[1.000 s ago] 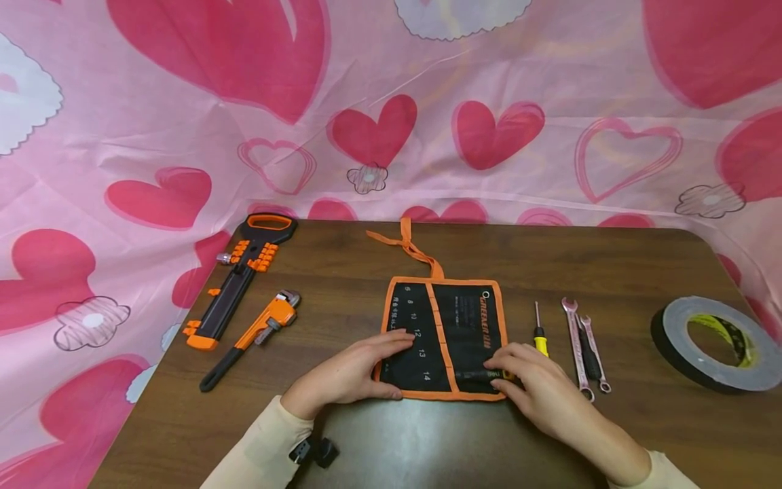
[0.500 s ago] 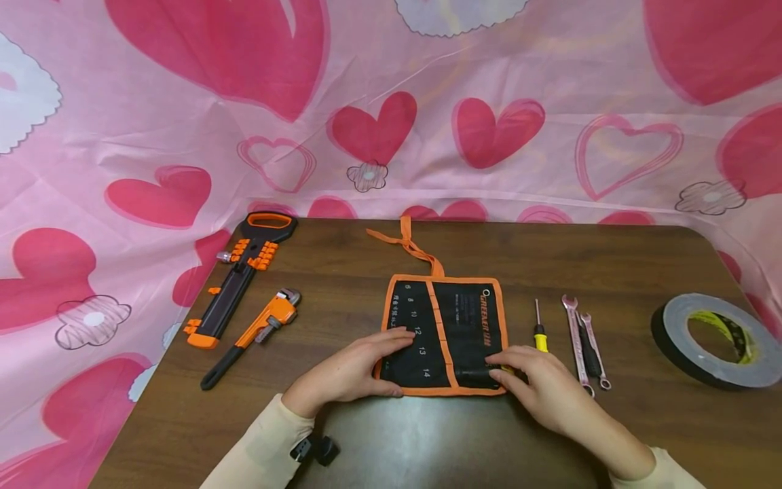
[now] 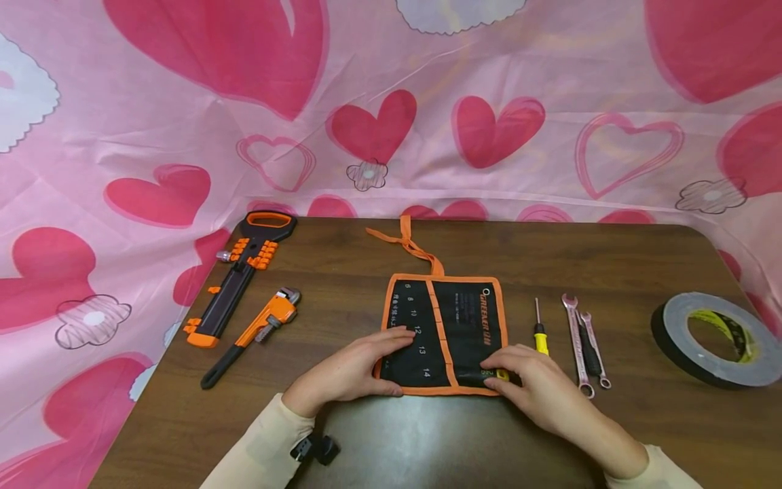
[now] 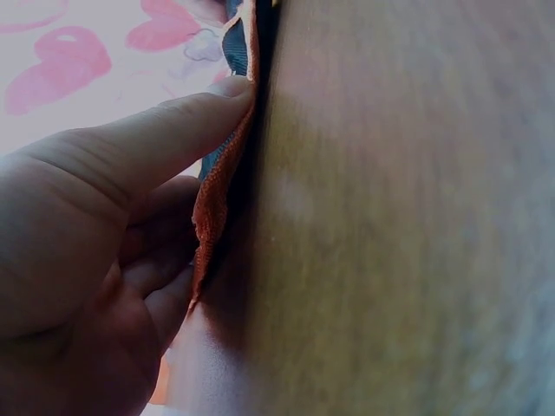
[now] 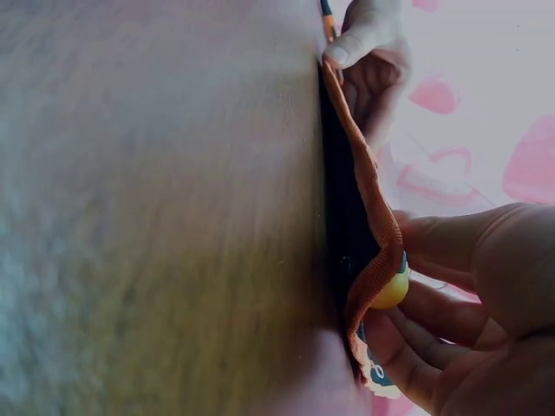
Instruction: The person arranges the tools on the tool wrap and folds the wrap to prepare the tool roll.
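The black tool pouch (image 3: 464, 312) lies on the worktop (image 3: 330, 285), between both hands. The left hand (image 3: 348, 370) rests on its left side, fingers loosely spread, apparently to steady the fabric. The right hand (image 3: 540, 388) holds its fingers narrow, pinching the yellow-ended tool (image 5: 392, 292) at the lower right pocket, likely for control. The right wrist view exposes its rounded end against the orange hem (image 5: 370, 173); only the head view shows 2 combination wrenches (image 3: 574, 339).

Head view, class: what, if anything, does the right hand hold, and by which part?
The right hand seems to pinch a yellow-ended tool by its handle, at the near right corner of the pouch.
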Available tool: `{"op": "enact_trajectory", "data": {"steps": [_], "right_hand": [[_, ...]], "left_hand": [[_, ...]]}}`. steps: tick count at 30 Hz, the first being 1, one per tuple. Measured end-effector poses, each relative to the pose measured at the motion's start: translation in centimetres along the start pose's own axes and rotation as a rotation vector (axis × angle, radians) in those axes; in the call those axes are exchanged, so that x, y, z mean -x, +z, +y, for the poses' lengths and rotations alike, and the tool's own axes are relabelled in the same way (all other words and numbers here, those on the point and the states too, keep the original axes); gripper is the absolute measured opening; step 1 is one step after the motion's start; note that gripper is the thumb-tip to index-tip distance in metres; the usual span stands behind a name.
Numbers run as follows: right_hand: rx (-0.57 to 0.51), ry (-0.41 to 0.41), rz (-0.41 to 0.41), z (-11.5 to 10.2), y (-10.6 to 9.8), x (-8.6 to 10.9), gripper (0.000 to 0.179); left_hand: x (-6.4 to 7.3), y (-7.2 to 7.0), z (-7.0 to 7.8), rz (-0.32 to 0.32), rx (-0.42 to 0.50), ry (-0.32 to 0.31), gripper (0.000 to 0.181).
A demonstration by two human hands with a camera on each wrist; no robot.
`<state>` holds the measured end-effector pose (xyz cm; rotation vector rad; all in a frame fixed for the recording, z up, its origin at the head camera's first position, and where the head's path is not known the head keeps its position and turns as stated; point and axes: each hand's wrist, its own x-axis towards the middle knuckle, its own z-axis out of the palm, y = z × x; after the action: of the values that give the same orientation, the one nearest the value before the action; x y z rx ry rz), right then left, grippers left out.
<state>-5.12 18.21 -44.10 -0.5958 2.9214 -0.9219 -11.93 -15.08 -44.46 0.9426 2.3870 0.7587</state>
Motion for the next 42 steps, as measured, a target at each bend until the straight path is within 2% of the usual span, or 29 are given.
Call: {"op": "enact_trajectory", "data": {"steps": [29, 35, 39, 42], "right_hand": [[-0.008, -0.027, -0.015, -0.9, 0.5, -0.9, 0.016], [0.01, -0.037, -0.05, -0.9, 0.5, -1.1, 0.016], [0.009, -0.017, -0.102, -0.7, 0.2, -1.2, 0.018], [-0.011, 0.001, -0.109, -0.5, 0.1, -1.1, 0.018]], "left_hand": [[0.0, 0.0, -0.1, 0.0, 0.002, 0.002, 0.08], [-0.1, -0.1, 0.0, 0.0, 0.001, 0.005, 0.08], [-0.1, 0.0, 0.0, -0.001, -0.007, -0.002, 0.08], [0.0, 0.1, 0.0, -0.004, -0.014, -0.008, 0.079]]}}
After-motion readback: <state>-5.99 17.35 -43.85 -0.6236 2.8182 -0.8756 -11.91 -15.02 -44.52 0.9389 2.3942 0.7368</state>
